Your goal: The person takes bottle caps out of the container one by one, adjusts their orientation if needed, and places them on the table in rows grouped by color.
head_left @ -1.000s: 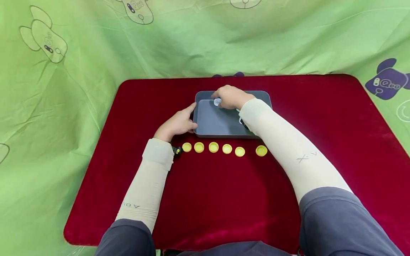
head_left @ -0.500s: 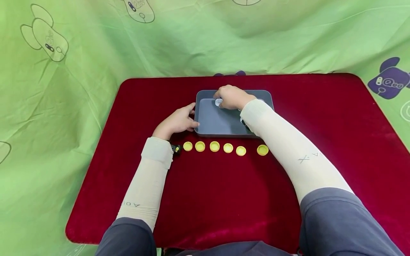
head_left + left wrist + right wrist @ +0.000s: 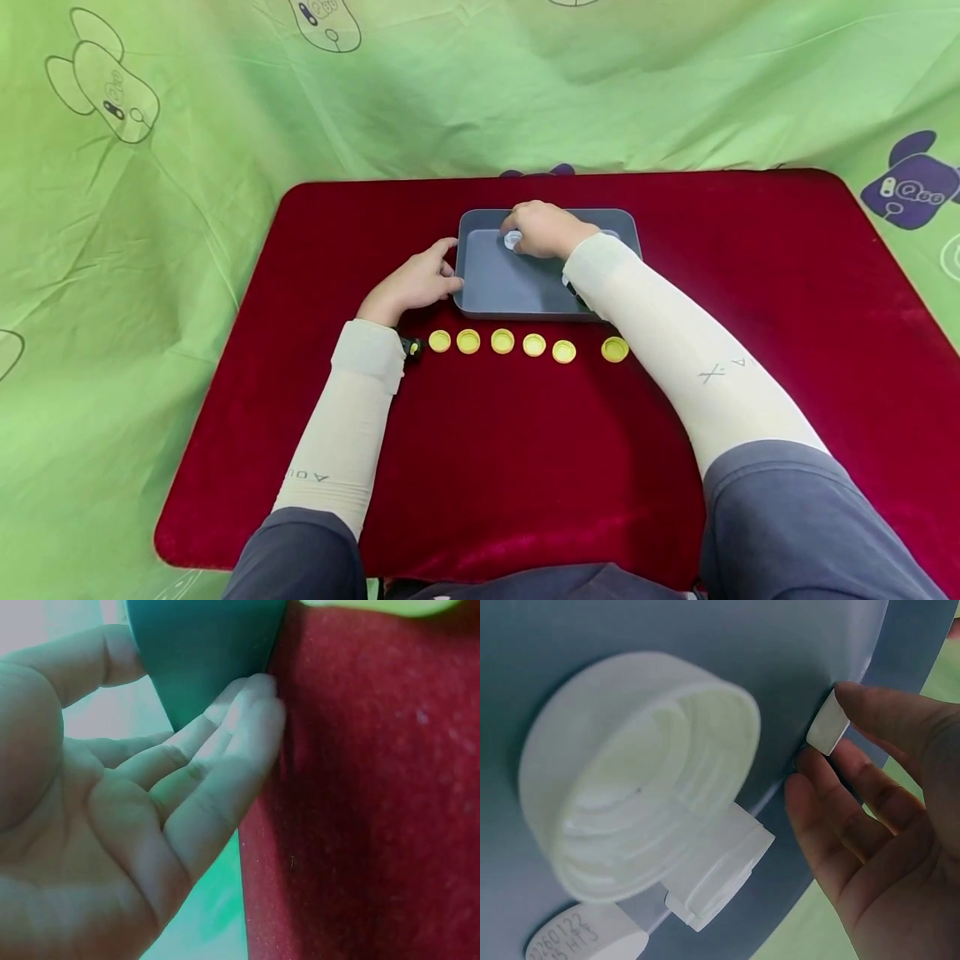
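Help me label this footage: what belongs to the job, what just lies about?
Likely belong:
white cap in the right hand
grey tray touched by the left hand
other white caps
yellow caps

Apparently just background:
red tabletop
green backdrop

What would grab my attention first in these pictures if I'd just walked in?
Probably the bright row of six visible yellow caps on the red cloth, just on the near side of the gray tray. Next, the right hand, holding a small white cap near the tray's far side, while the left hand touches its left end. In the right wrist view, another white cap looms large, hollow side showing.
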A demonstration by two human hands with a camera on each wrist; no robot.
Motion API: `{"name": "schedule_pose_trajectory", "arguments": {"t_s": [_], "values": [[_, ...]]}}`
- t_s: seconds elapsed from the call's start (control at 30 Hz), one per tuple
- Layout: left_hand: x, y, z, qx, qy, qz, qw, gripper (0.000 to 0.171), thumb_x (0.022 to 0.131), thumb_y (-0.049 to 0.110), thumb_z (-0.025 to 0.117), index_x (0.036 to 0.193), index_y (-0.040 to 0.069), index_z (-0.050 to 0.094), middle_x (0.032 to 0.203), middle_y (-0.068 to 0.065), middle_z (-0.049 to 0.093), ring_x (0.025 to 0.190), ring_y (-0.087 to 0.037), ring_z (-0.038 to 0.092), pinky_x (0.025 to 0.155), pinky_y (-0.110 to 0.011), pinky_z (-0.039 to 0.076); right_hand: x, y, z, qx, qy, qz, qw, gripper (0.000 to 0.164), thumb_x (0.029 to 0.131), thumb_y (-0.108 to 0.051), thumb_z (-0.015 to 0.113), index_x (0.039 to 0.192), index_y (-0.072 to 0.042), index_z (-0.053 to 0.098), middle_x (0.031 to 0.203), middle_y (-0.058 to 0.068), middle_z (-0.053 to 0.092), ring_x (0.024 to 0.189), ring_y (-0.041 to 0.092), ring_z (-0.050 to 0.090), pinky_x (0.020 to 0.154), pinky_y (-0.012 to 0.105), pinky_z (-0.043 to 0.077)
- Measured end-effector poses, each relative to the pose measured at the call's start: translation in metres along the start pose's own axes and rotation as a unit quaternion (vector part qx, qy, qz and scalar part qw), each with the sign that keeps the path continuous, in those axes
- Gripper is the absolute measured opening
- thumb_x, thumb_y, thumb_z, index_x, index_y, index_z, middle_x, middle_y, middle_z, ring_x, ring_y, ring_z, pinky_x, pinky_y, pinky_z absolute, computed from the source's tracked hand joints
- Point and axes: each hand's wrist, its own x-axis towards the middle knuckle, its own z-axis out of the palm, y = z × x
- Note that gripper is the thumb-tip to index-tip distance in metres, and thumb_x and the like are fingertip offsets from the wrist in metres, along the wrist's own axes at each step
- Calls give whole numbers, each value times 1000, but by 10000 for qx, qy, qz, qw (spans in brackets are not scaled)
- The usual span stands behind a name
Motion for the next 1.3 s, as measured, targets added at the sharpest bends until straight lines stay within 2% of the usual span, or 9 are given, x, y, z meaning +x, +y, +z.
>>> {"name": "schedule_pose_trajectory", "arguments": {"t_s": [0.13,0.37,0.83,1.3], "values": [[1,0,1,109,-19,-40,9999,74,92,17,60,153,6,21,101,-10,63,83,-22,61,81,-34,47,-2,1,0,35,-18,-9,10000,39,91,-13,65,130,-9,62,133,15,53,125,32,43,107,49,34],[1,-1,3,234,13,25,9997,65,88,16,56,148,4,34,100,-9,63,81,-21,61,75,-32,47,-4,0,0,-12,-67,-105,9999,40,91,-12,66,131,-9,62,133,15,54,125,31,44,106,48,35],[-1,2,2,268,7,18,9996,64,89,16,54,148,4,34,101,-9,62,82,-21,60,77,-33,46,-11,-2,0,-135,-46,-125,9998,38,92,-14,63,130,-11,63,133,13,54,126,30,45,104,48,37],[0,2,1,403,-34,0,9992,62,90,17,55,147,4,35,100,-8,62,81,-20,60,75,-32,46,-17,-19,0,-592,6,-611,9964,37,91,-15,64,128,-10,64,129,13,57,120,30,51,102,46,40]]}}
